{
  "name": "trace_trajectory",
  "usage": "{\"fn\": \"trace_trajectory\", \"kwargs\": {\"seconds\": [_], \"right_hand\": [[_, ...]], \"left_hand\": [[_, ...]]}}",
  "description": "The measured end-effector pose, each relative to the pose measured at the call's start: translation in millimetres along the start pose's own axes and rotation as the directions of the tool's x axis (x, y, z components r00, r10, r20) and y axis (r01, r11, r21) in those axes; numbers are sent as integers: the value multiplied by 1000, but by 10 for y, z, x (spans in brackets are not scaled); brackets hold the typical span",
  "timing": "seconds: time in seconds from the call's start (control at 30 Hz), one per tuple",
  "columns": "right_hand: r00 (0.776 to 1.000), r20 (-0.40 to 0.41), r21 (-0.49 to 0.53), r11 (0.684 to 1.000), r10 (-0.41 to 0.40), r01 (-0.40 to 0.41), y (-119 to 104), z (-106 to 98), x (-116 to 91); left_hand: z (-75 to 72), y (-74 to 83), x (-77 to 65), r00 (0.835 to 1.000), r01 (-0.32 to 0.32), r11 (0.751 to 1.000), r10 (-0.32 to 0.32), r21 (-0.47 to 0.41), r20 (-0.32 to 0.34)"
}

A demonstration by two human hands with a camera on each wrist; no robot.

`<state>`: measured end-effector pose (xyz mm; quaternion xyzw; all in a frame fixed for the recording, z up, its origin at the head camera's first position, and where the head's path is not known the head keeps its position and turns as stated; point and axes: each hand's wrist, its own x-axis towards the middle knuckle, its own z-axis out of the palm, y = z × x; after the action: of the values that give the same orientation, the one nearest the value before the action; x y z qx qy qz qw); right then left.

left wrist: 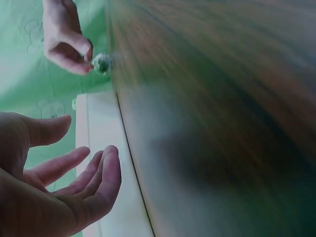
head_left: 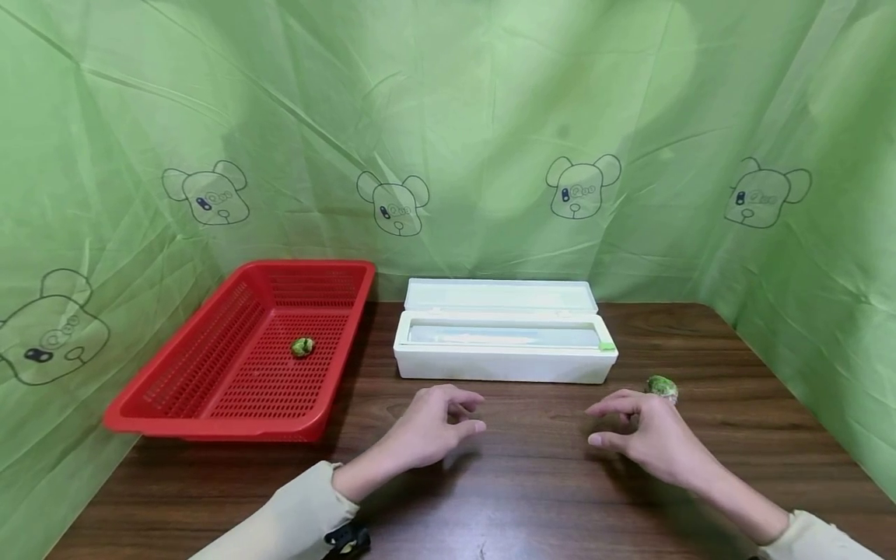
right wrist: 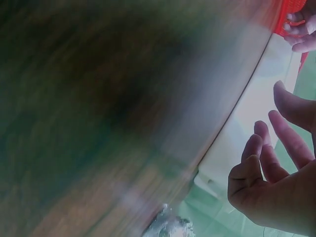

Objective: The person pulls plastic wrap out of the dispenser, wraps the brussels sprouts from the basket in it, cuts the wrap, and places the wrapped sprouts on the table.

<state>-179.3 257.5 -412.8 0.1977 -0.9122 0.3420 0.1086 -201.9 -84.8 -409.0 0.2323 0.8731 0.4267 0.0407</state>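
Note:
My left hand (head_left: 430,426) hovers above the table in front of a white cling film dispenser (head_left: 500,367), its fingers loosely bent and nothing between them. To the right, my right hand (head_left: 654,439) is held much the same way, with thumb and fingers apart. Just behind its knuckles lies a small green sprout-like vegetable (head_left: 661,386), partly hidden in the head view. Shiny clear film (right wrist: 170,227) shows around it in the right wrist view. The dispenser's lid (head_left: 500,295) is raised at the back, and a green slider (head_left: 606,346) sits at its right end.
A red perforated basket (head_left: 210,426) stands at the left with another small green vegetable (head_left: 302,347) in it. Green curtain (head_left: 483,155) with bear drawings encloses the back and sides of the brown wooden table (head_left: 532,498).

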Motion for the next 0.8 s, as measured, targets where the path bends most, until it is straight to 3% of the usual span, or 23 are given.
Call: {"fn": "trace_trajectory", "kwargs": {"seconds": [0.2, 0.3, 0.37, 0.4, 0.5, 0.57, 0.63, 0.8], "right_hand": [[1000, 12, 16, 1000, 6, -6, -47, 34, 28], [1000, -2, 15, 1000, 16, -16, -64, 9, 85], [1000, -28, -10, 1000, 9, -9, -72, -24, 142], [999, -43, -29, 1000, 3, -4, -73, -42, 175], [994, -100, -100, 995, -37, 27, -62, -119, 296], [989, -131, -142, 989, -65, 46, -45, -184, 383], [984, -152, -176, 982, -92, 65, -16, -245, 467], [984, -127, -256, 962, -127, 91, 78, -326, 627]], "left_hand": [[-155, -58, -79, 997, -31, 999, 32, 22, -67], [-223, -82, -57, 983, -78, 996, 83, 38, -162], [-270, -99, -15, 956, -117, 991, 131, 67, -264], [-294, -110, 14, 933, -132, 988, 153, 85, -325], [-361, -159, 118, 847, -136, 981, 189, 141, -496], [-395, -192, 186, 805, -96, 982, 173, 163, -568], [-412, -217, 244, 789, -38, 985, 131, 165, -601], [-403, -275, 337, 791, 86, 983, 33, 164, -611]]}}
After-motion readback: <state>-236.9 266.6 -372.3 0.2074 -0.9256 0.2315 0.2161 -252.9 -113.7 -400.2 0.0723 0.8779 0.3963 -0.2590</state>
